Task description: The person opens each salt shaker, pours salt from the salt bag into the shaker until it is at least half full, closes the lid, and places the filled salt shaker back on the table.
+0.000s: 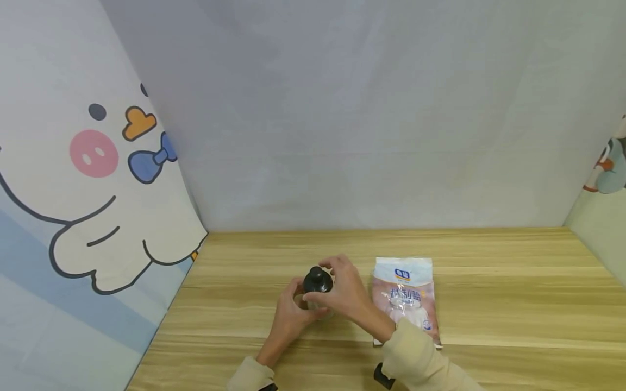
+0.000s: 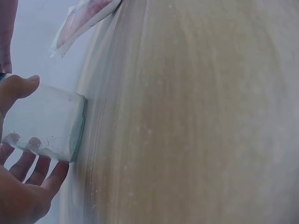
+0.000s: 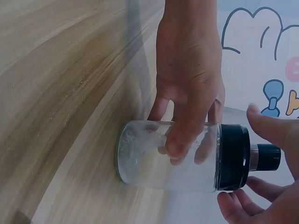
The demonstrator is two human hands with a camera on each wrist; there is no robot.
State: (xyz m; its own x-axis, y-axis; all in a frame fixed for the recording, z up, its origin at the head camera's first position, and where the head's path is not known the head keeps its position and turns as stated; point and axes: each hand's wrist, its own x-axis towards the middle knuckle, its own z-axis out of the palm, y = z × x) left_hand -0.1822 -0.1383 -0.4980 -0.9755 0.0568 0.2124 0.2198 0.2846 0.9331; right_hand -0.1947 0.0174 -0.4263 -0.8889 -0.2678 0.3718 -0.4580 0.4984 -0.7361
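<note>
A clear glass jar (image 3: 140, 165) with cloudy white grains or residue inside stands upright on the wooden table. Its black lid (image 1: 318, 281), topped by a narrow knob, is seated on the jar. With thumb and fingers around the glass body, my left hand (image 1: 289, 316) holds the jar low down. My right hand (image 1: 348, 290) has its curled fingers and thumb about the lid's rim from the right. In the left wrist view the lid is mostly cut off. To the right of the jar, partly beneath my right forearm, lies a pink and white printed bag (image 1: 403, 298).
The light wood table (image 1: 504, 304) extends to both sides of the jar. A plain grey-white cloth wall (image 1: 371, 136) rises along its back edge. Cartoon-printed panels (image 1: 146, 217) stand at the left, with another at the far right.
</note>
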